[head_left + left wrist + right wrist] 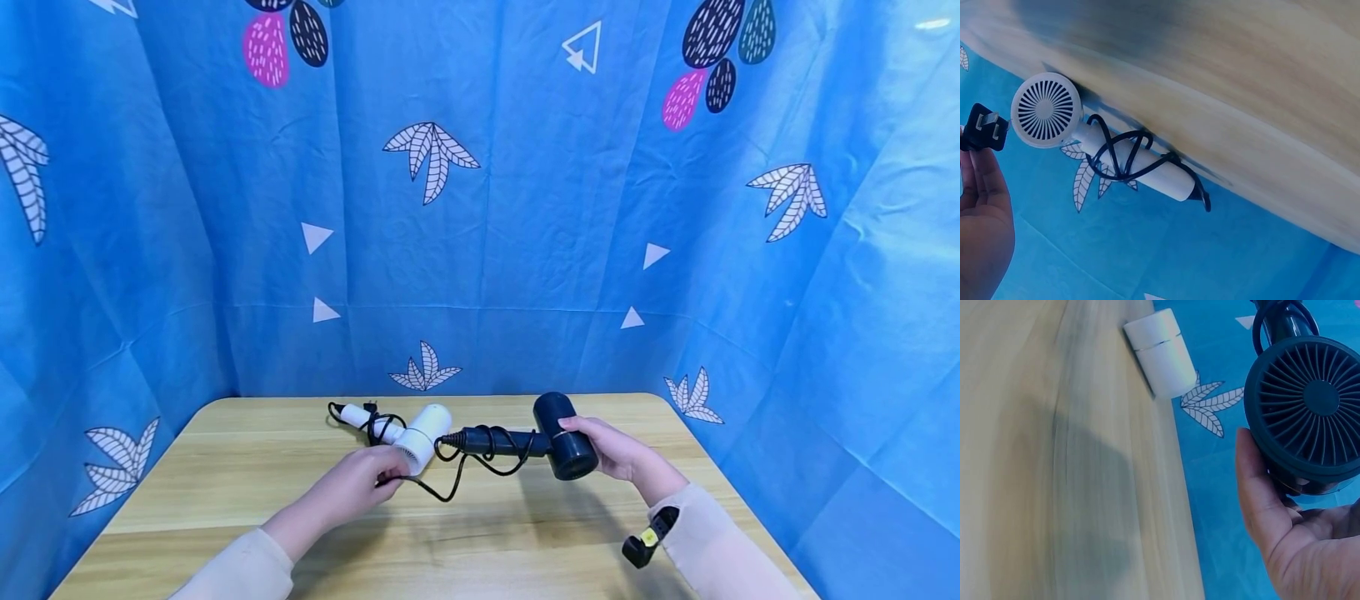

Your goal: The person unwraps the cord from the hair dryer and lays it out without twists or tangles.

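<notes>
My right hand grips the barrel of a black hair dryer and holds it above the table, its handle pointing left. The dryer's black cord is wound loosely round that handle and runs left. At the cord's end, my left hand pinches the black two-pin plug, whose prongs show in the left wrist view. Just beyond the left hand a white hair dryer lies on the table, its own black cord wrapped round its handle. In the right wrist view, the black dryer's round grille faces the camera.
The wooden table carries the white dryer near its far edge. Blue patterned cloth hangs behind and on both sides. A small black device is strapped at the right sleeve.
</notes>
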{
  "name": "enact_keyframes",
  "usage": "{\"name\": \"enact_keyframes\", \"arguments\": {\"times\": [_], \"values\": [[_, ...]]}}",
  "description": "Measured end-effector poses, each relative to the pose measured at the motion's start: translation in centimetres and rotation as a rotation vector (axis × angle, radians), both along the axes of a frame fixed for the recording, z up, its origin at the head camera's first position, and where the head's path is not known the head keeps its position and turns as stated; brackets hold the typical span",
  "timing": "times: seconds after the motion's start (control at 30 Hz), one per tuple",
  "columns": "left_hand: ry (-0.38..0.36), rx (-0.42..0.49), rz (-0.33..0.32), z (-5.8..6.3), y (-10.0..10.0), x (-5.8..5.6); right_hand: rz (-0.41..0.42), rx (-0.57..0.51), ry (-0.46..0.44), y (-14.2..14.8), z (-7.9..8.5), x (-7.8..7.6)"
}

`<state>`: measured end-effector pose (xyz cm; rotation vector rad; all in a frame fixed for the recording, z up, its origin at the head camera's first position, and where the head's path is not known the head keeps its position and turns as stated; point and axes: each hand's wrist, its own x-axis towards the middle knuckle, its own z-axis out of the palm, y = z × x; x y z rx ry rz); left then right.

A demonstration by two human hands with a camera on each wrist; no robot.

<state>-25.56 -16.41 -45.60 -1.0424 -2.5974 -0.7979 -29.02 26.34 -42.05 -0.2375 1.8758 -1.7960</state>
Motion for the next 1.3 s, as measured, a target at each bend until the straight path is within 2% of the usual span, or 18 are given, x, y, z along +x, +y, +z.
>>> {"name": "enact_keyframes", "arguments": {"times": [0.27, 0.6, 0.93, 1.3], "values": [[0.090, 0.020, -0.030, 0.6, -0.1, 0.6, -0.012, -0.006, 0.001, 0.1, -0.2, -0.2], [0.129, 0.005, 0.012, 1.4, -0.3, 0.8, -0.026, -0.006, 0.000, 0.2, -0.5, -0.2], [0.312, 0.065, -0.055, 1.3, -0.2, 0.8, -0.043, 0.005, 0.012, 0.2, -0.5, -0.3], [0.448, 0.134, -0.106, 1.8, -0.1, 0.6, -0.044, 0.031, 0.009, 0.0, -0.8, -0.6]]}}
